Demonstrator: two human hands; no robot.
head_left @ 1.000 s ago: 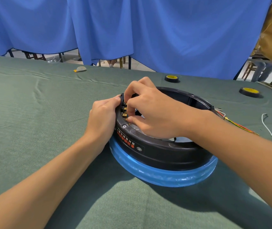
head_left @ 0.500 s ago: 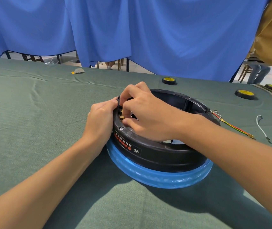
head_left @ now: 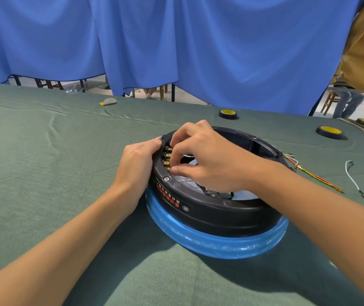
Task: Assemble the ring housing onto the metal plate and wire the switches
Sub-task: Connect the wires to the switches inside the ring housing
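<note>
Glossy black plastic ring housing (head_left: pixel 216 212)

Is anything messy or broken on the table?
Nothing looks broken. Coloured wires trail loose out of the black ring housing on its right side, ends unplugged, and a white wire lies alone on the green cloth.

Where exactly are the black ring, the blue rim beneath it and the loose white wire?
black ring (head_left: pixel 212 209), head view, front outer wall.
blue rim (head_left: pixel 220 245), head view, front curve.
white wire (head_left: pixel 350 177), head view, midway along it.
</note>
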